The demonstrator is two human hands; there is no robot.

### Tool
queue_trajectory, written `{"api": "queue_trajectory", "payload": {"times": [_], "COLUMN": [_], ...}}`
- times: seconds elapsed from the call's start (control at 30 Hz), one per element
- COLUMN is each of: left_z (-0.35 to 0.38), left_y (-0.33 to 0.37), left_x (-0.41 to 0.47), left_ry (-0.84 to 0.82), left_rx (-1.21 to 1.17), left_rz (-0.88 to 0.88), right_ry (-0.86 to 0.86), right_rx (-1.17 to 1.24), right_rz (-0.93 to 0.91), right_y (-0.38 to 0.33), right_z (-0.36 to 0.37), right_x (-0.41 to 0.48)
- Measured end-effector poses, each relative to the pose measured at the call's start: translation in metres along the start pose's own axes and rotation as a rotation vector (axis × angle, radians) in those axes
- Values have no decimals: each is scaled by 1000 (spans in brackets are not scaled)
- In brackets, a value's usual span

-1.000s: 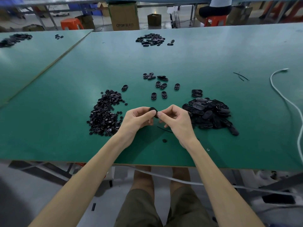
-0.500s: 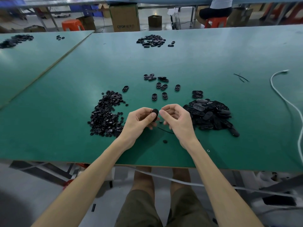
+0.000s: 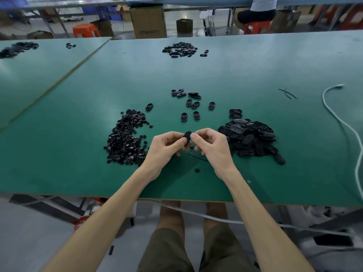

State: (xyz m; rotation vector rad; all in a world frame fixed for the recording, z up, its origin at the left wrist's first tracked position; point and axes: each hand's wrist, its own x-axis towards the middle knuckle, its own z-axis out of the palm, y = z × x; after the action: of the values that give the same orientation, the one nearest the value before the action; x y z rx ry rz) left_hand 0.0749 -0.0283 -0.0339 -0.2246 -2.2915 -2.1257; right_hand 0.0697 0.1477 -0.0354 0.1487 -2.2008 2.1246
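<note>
Fingers (image 3: 177, 141) pinching small black oval plastic shell (image 3: 187, 135) from both sides: left hand (image 3: 163, 152) steadying, right hand (image 3: 213, 148) pressing, probably snapping it together.

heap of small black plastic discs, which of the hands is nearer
Left. The left hand sits beside the heap of small black plastic discs; the right hand is farther right.

Black part (image 3: 187, 136) in left hand (image 3: 163, 148)
</note>
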Motion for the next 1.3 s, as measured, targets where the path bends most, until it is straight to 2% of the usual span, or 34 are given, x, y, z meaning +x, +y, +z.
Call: {"api": "queue_trajectory", "payload": {"times": [0.4,0.83,1.1,1.3], "left_z": [0,7,-2,0], "left_y": [5,6,8,9], "left_x": [-2,2,-3,-2], "left_ry": [-3,54,-26,3], "left_rx": [3,163,41,67], "left_rz": [-23,-53,-52,-35], "right_ry": [-38,-46,-22,-29], "right_rx": [1,-46,-14,-26], "right_rz": [-4,0,1,4], "right_y": [1,2,0,-1], "right_z": [0,1,0,1], "right_x": [0,1,-1,0]}}
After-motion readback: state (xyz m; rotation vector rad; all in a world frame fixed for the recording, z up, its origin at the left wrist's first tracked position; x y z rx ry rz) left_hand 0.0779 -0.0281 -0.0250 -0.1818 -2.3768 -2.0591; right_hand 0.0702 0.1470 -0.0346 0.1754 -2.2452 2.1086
